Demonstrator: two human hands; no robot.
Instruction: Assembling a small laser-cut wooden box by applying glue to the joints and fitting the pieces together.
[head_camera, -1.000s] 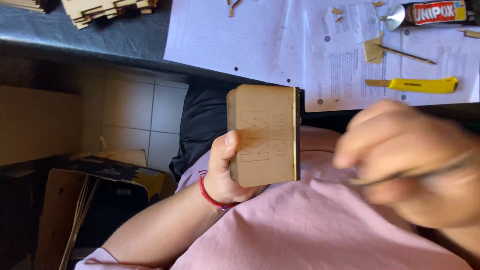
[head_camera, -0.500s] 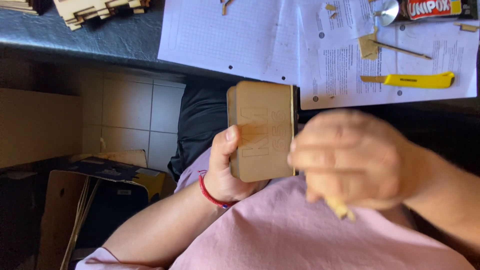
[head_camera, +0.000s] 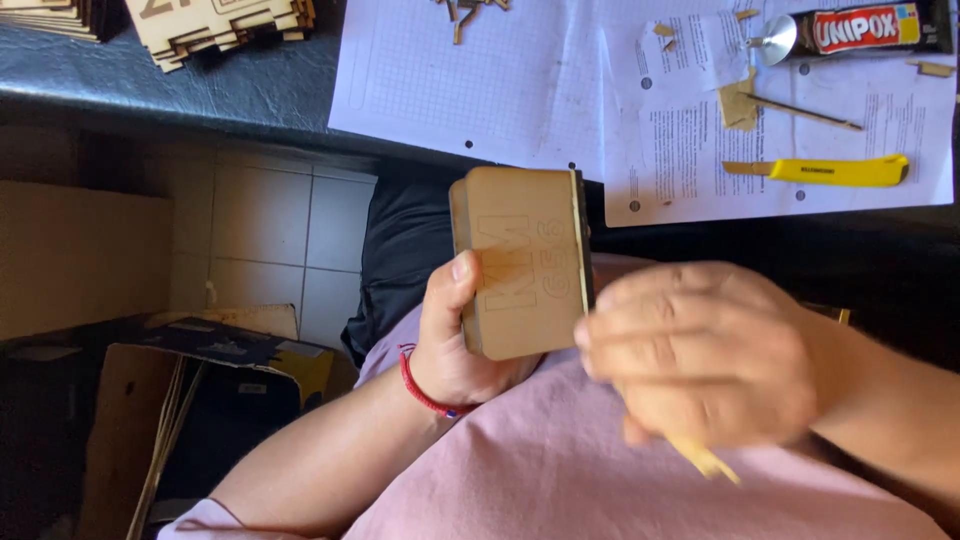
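My left hand (head_camera: 455, 335), with a red band at the wrist, grips a small flat wooden box (head_camera: 522, 262) upright in front of my pink shirt; its engraved face is towards me. My right hand (head_camera: 705, 355) is blurred, just right of and below the box, its knuckles near the box's right edge. Its fingers are closed on a thin wooden stick (head_camera: 703, 460) that pokes out below the hand.
On the dark table lie white paper sheets (head_camera: 480, 80), a yellow utility knife (head_camera: 835, 171), a glue tube (head_camera: 860, 28), a wooden stick (head_camera: 800, 112), small wood scraps and stacked laser-cut wooden parts (head_camera: 215, 25). Cardboard boxes (head_camera: 70, 255) stand on the tiled floor at left.
My right hand has moved left and down towards the box's right edge with the stick. The left hand has kept the box almost still.
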